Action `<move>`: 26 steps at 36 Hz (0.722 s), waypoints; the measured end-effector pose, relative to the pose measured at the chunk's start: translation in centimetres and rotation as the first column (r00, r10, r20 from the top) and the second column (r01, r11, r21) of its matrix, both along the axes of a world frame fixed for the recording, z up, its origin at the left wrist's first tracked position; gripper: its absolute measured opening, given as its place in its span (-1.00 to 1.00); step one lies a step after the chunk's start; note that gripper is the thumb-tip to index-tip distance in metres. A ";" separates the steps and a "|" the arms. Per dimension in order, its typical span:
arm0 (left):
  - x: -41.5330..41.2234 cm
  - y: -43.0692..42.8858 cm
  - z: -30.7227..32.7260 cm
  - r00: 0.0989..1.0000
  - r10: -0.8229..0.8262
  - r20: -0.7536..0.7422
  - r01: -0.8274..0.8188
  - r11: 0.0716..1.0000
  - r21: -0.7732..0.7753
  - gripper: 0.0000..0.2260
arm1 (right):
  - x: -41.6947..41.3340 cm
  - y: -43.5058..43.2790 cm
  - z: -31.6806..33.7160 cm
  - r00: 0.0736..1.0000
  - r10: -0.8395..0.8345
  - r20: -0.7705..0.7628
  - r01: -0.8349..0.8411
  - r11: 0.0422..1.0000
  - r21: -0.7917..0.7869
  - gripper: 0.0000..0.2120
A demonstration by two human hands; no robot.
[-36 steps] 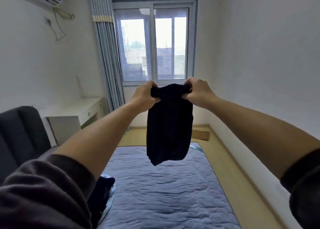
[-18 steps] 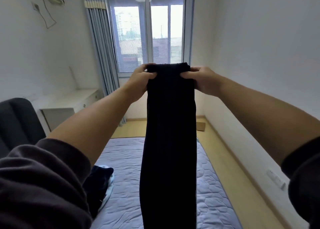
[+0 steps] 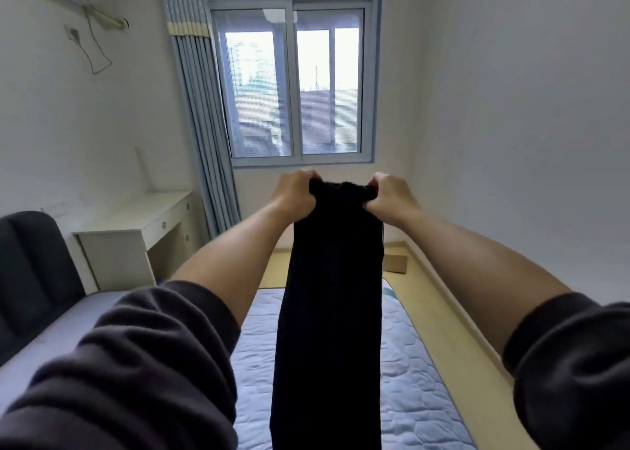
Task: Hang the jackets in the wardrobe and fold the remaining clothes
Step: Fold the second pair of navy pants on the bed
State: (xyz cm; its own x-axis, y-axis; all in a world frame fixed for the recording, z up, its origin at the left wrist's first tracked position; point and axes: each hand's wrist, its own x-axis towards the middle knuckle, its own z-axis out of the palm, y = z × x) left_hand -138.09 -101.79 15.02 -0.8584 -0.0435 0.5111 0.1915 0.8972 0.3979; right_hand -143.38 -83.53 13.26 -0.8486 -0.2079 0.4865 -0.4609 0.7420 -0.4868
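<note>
While your left hand (image 3: 296,192) and right hand (image 3: 388,194) grip its top corners, the black garment (image 3: 330,313) hangs lengthwise below them. Its lower end is out of view, probably over the bed (image 3: 416,381).

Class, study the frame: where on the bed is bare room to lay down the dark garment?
Bare quilt lies right of the hanging garment, toward the floor-side edge; a narrower strip shows between it and the left sleeve. Crowded: the middle, hidden by the garment.

No readable text, label or number anywhere.
</note>
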 end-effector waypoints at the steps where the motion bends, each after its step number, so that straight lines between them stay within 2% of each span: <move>1: -0.3 0.0 0.6 0.999 0.007 -0.043 -0.006 1.000 0.002 -0.69 | -0.2 0.0 0.5 0.999 -0.009 -0.040 0.008 1.000 -0.025 -0.78; 5: -0.4 -0.1 2.5 0.986 -0.013 -0.167 0.013 1.000 -0.001 -0.71 | -0.3 0.5 2.4 0.988 -0.026 -0.155 0.013 0.996 -0.085 -0.80; 9: 0.3 -0.2 2.0 0.983 -0.035 -0.181 0.034 0.999 -0.010 -0.73 | 0.8 1.0 2.2 0.985 -0.007 -0.173 -0.005 0.998 -0.069 -0.80; 17: 3.2 0.7 -7.2 0.994 -0.112 0.003 0.111 0.992 0.059 -0.76 | 4.5 2.5 -6.2 0.999 0.038 -0.024 -0.038 0.999 0.034 -0.78; 26: 12.5 3.3 -22.9 0.954 -0.171 0.248 0.140 0.981 0.136 -0.70 | 14.0 6.6 -21.5 0.958 0.154 0.243 -0.187 0.975 0.116 -0.75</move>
